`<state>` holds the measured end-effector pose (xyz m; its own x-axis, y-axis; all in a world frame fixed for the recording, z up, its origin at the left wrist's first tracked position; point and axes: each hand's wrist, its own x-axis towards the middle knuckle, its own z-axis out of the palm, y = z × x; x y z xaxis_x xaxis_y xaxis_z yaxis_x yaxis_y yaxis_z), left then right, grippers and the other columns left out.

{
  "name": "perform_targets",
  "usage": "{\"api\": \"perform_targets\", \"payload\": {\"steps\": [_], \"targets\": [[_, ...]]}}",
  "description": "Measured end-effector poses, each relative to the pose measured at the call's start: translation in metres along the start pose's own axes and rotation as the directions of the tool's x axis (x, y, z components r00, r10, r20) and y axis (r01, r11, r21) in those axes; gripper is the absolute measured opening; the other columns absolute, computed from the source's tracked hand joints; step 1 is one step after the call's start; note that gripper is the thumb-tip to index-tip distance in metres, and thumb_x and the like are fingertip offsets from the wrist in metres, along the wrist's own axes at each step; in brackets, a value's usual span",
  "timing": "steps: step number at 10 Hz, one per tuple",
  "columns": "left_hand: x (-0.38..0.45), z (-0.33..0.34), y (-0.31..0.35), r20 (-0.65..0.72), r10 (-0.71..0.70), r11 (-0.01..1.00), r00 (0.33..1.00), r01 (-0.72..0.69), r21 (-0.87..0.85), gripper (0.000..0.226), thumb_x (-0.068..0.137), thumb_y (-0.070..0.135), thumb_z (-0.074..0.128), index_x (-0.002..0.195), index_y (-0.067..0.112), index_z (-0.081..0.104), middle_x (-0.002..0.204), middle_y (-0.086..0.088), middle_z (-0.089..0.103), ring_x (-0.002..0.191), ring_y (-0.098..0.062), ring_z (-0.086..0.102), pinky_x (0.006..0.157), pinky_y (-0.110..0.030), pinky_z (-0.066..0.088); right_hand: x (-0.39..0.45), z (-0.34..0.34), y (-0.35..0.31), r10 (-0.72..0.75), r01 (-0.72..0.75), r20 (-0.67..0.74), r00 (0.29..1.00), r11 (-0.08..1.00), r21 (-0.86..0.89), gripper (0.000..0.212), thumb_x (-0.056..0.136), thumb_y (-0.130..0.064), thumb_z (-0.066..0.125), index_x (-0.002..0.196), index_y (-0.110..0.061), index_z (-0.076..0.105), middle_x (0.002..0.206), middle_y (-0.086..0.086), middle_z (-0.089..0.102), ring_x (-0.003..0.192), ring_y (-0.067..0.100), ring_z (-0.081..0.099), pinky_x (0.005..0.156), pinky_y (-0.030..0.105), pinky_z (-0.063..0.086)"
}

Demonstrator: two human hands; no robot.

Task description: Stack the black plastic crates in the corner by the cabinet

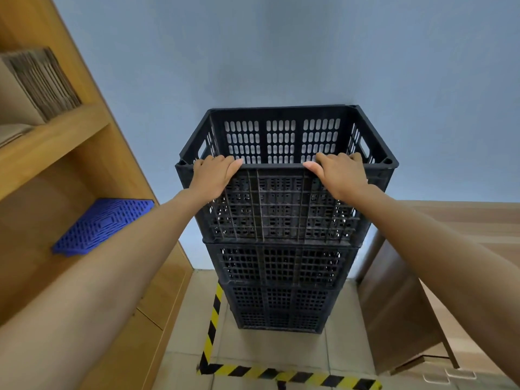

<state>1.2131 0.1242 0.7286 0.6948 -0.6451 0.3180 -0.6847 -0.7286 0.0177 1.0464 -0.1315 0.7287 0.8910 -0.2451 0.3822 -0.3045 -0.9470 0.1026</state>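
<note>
Against the blue wall, between the wooden cabinet [92, 175] on the left and a brown counter [461, 229] on the right, stood a column of black plastic crates: the top crate [281, 209] sat on a middle crate [281, 266], which sat on a bottom crate [281, 311] on the tiled floor [253, 350]. Both hands were on the top crate's near rim, well apart, the left hand [214, 175] towards the left corner and the right hand [339, 174] towards the right, fingers hooked over the edge (thumbs lay along the rim). The crate lay straight ahead of them, its long axis running left to right, so neither hand was plainly nearer. It looked squarely seated, edges roughly in line with the crate below. Striped tape [213, 319] marked the floor beside the stack, and a blue grid panel [104, 223] lay on a cabinet shelf.
</note>
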Motion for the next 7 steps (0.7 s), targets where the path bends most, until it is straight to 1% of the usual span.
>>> {"api": "perform_targets", "payload": {"steps": [1, 2, 3, 4, 5, 6, 7], "targets": [[0.011, -0.006, -0.002, 0.096, -0.005, 0.999, 0.995, 0.009, -0.037, 0.050, 0.102, 0.051, 0.014, 0.082, 0.020, 0.048, 0.082, 0.000, 0.055, 0.095, -0.032, 0.056, 0.097, -0.057, 0.034, 0.008, -0.007, 0.001, 0.011, -0.013, 0.089, 0.996, 1.000, 0.021, 0.072, 0.086, -0.068, -0.002, 0.098, -0.020, 0.051, 0.095, 0.005, 0.066, 0.100, 0.030, 0.059, 0.098, 0.052, 0.033], [0.015, -0.018, -0.002, 0.202, 0.002, 0.996, 0.979, 0.016, -0.085, 0.054, 0.098, 0.055, 0.007, 0.082, 0.024, 0.048, 0.082, 0.001, 0.058, 0.095, -0.033, 0.059, 0.100, -0.065, 0.033, 0.013, -0.012, 0.001, -0.001, -0.010, 0.142, 0.990, 0.997, 0.076, 0.057, 0.091, -0.066, 0.006, 0.088, -0.023, 0.042, 0.082, 0.002, 0.059, 0.090, 0.028, 0.059, 0.096, 0.051, 0.036], [0.004, -0.027, -0.001, 0.271, 0.056, 0.989, 0.961, -0.018, -0.144, 0.058, 0.101, 0.053, 0.008, 0.099, 0.023, 0.057, 0.104, -0.001, 0.068, 0.107, -0.029, 0.061, 0.107, -0.061, 0.031, 0.004, -0.011, 0.004, -0.033, 0.016, 0.139, 0.990, 0.993, 0.119, 0.062, 0.090, -0.069, 0.005, 0.081, -0.022, 0.045, 0.070, -0.005, 0.055, 0.070, 0.020, 0.057, 0.077, 0.041, 0.047], [-0.005, -0.032, -0.001, 0.276, 0.095, 0.984, 0.956, -0.047, -0.173, 0.050, 0.104, 0.047, 0.013, 0.094, 0.022, 0.055, 0.102, 0.000, 0.069, 0.103, -0.024, 0.062, 0.105, -0.054, 0.034, -0.002, -0.009, 0.003, -0.051, 0.034, 0.119, 0.992, 0.990, 0.136, 0.061, 0.090, -0.070, 0.007, 0.081, -0.024, 0.045, 0.067, -0.009, 0.049, 0.067, 0.015, 0.054, 0.057, 0.030, 0.041], [0.000, -0.035, -0.002, 0.318, 0.098, 0.983, 0.943, -0.042, -0.179, 0.051, 0.104, 0.047, 0.014, 0.081, 0.021, 0.051, 0.088, 0.001, 0.066, 0.090, -0.021, 0.063, 0.094, -0.046, 0.046, 0.001, -0.015, -0.001, -0.014, -0.013, 0.180, 0.984, 0.989, 0.146, 0.059, 0.092, -0.068, 0.010, 0.085, -0.022, 0.046, 0.072, -0.008, 0.052, 0.072, 0.015, 0.054, 0.062, 0.032, 0.044], [0.009, -0.033, 0.000, 0.269, 0.113, 0.979, 0.956, -0.060, -0.197, 0.051, 0.103, 0.049, 0.019, 0.082, 0.018, 0.053, 0.082, 0.000, 0.064, 0.080, -0.020, 0.062, 0.080, -0.041, 0.051, 0.003, -0.019, -0.001, 0.010, -0.041, 0.228, 0.973, 0.991, 0.131, 0.066, 0.093, -0.068, 0.010, 0.091, -0.019, 0.055, 0.080, -0.001, 0.062, 0.075, 0.019, 0.061, 0.064, 0.034, 0.047], [0.009, -0.032, 0.008, 0.093, 0.129, 0.967, 0.987, -0.104, -0.234, 0.039, 0.102, 0.043, 0.028, 0.081, 0.021, 0.052, 0.079, 0.003, 0.062, 0.074, -0.017, 0.061, 0.070, -0.037, 0.052, 0.004, -0.024, -0.004, 0.003, -0.024, 0.152, 0.988, 0.990, 0.137, 0.055, 0.095, -0.064, 0.019, 0.087, -0.021, 0.053, 0.077, -0.003, 0.060, 0.071, 0.017, 0.060, 0.058, 0.031, 0.042]]}}
